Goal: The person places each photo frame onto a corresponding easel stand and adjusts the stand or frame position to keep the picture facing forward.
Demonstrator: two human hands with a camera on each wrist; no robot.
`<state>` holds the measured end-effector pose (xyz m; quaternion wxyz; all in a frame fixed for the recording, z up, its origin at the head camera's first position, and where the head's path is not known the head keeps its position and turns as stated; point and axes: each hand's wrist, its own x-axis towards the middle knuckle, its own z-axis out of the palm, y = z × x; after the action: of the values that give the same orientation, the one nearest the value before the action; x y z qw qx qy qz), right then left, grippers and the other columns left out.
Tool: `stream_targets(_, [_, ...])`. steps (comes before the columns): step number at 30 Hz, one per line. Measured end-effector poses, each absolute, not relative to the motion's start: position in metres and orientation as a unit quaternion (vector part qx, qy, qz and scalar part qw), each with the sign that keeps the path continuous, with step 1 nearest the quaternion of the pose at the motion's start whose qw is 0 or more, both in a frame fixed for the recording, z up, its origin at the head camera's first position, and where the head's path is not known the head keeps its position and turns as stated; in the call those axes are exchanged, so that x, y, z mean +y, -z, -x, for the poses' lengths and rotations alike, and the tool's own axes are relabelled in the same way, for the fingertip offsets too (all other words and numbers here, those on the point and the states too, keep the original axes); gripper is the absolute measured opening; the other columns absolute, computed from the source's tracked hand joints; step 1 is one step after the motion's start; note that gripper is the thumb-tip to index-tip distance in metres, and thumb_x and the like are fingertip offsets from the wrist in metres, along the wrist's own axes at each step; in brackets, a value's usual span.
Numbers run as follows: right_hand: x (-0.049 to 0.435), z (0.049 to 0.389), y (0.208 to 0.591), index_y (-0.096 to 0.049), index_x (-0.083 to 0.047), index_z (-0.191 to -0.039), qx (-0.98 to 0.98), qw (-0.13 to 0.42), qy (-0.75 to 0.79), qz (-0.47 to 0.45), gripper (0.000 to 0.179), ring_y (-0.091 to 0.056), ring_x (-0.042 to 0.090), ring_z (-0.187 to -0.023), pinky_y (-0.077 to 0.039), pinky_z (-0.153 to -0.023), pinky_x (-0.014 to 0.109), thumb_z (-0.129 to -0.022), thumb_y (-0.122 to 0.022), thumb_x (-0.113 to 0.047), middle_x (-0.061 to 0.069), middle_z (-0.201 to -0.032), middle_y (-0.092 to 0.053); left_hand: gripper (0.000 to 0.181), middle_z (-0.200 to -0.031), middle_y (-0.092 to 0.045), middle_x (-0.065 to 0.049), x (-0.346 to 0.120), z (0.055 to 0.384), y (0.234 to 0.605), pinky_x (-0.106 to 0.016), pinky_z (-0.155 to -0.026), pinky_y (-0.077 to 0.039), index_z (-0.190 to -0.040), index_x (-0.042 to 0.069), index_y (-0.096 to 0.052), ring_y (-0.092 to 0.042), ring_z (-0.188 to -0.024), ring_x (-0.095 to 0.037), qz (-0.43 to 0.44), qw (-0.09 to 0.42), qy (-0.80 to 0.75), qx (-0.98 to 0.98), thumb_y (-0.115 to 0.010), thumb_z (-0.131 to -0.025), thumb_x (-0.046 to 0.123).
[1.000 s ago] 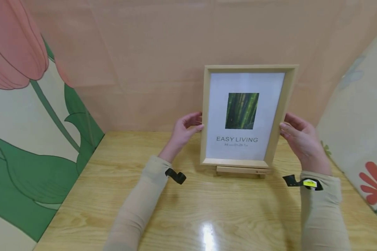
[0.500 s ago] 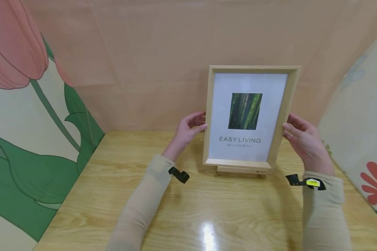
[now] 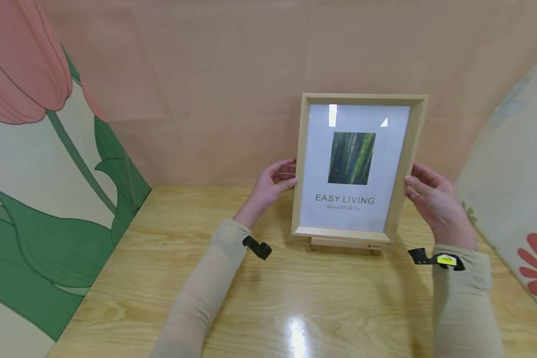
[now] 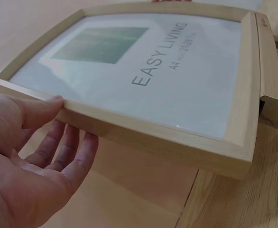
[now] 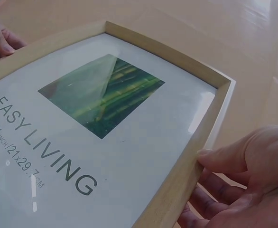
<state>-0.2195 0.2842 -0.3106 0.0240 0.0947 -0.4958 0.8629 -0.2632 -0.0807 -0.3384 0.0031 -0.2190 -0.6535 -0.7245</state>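
A light wood picture frame (image 3: 351, 216) stands upright at a slight backward lean on a small wooden stand (image 3: 346, 243), which shows only below its bottom edge. Behind its glazing lies a white sheet with a green bamboo picture (image 5: 101, 95) and the words EASY LIVING. My left hand (image 3: 270, 186) pinches the left side, thumb on the front edge and fingers behind, as the left wrist view shows. On the opposite side my right hand (image 3: 436, 201) grips the edge in the same way, its thumb (image 5: 222, 156) at the front.
The wood-grain table (image 3: 273, 298) carries the stand. A pinkish backdrop (image 3: 215, 99) rises behind it, with a tulip-patterned panel (image 3: 71, 238) at the left and a flower-patterned panel (image 3: 514, 199) at the right. Black straps (image 3: 257, 247) sit at both wrists.
The picture frame and both hands have shifted slightly to the right, and the frame's lean to the side has lessened a little. Bright reflections now show on its glazing.
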Motion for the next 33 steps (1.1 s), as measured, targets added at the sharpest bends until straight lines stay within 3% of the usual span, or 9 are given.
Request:
stream_targets(6, [0.286,0.222,0.314,-0.062,-0.004,-0.123,-0.492,0.016,-0.866,-0.086,0.036,-0.061,0.016,-0.090,-0.051,-0.076,0.026,-0.092,-0.051,0.012,0.008,-0.107,-0.065,0.055,-0.119,-0.056,-0.016,-0.083,0.264,0.346,-0.038,-0.088,-0.053,-0.139,0.009,-0.048,-0.057,-0.107,-0.030,0.221,-0.023,0.720,-0.657,-0.064,-0.088,-0.006])
stream_targets(13, [0.297,0.214,0.326,-0.061,-0.014,-0.125,-0.575,-0.004,-0.816,-0.060,0.036,-0.057,0.010,-0.102,-0.051,-0.081,0.023,-0.093,-0.056,0.003,-0.001,-0.117,-0.060,0.059,-0.123,-0.053,-0.024,-0.088,0.259,0.369,-0.053,-0.093,-0.048,-0.140,0.002,-0.044,-0.054,-0.111,-0.039,0.234,-0.070,0.732,-0.636,-0.063,-0.086,-0.011])
stream_targets(17, [0.303,0.211,0.342,-0.057,-0.010,-0.128,-0.590,-0.016,-0.802,-0.091,0.036,-0.059,0.012,-0.104,-0.053,-0.083,0.025,-0.096,-0.051,0.004,0.002,-0.120,-0.059,0.058,-0.121,-0.054,-0.026,-0.090,0.253,0.382,-0.053,-0.092,-0.048,-0.138,-0.001,-0.044,-0.054,-0.109,-0.039,0.227,-0.091,0.734,-0.633,-0.063,-0.085,-0.013])
stream_targets(25, [0.309,0.205,0.366,-0.057,-0.006,-0.127,-0.593,-0.022,-0.794,-0.132,0.035,-0.061,0.014,-0.104,-0.054,-0.084,0.029,-0.097,-0.046,0.008,0.003,-0.119,-0.060,0.057,-0.120,-0.055,-0.023,-0.090,0.250,0.393,-0.052,-0.091,-0.049,-0.138,0.000,-0.045,-0.057,-0.102,-0.025,0.216,-0.098,0.742,-0.627,-0.063,-0.085,-0.013])
stream_targets(33, [0.310,0.202,0.366,-0.056,-0.005,-0.128,-0.588,-0.010,-0.796,-0.142,0.037,-0.061,0.013,-0.102,-0.055,-0.082,0.028,-0.096,-0.046,0.010,0.004,-0.119,-0.059,0.057,-0.122,-0.053,-0.026,-0.086,0.249,0.391,-0.045,-0.088,-0.053,-0.138,0.001,-0.045,-0.056,-0.107,-0.033,0.216,-0.103,0.740,-0.629,-0.063,-0.085,-0.013])
